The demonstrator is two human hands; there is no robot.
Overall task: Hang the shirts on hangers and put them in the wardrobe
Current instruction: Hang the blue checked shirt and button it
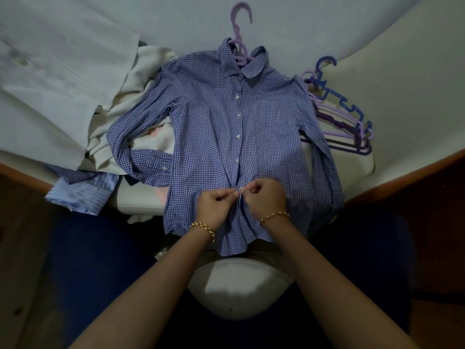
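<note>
The checked shirt (214,117) lies flat, front up, on the bed (402,71), its hem hanging over the near edge and its collar pointing toward the far side. A lilac hanger (239,28) sits inside the collar, with its hook sticking out past the neck onto the sheet. The placket is closed down to the lower part.

Both hands meet at the placket near the hem. The left hand (219,204) has its grip closed tight, fingers curled, thumb and forefinger pinching the edge of the fabric. The right hand (266,197) is curled the same way, its fingertips pinching the opposite edge at a small white button (241,189). The 2 grips touch each other at that spot. Each wrist wears a gold bracelet (203,229).

A stack of hangers (347,122), blue and purple, lies just beside the shirt's right sleeve. A heap of cream clothes (130,104) lies under the left sleeve, and a striped shirt (80,195) droops over the near edge at the left.
</note>
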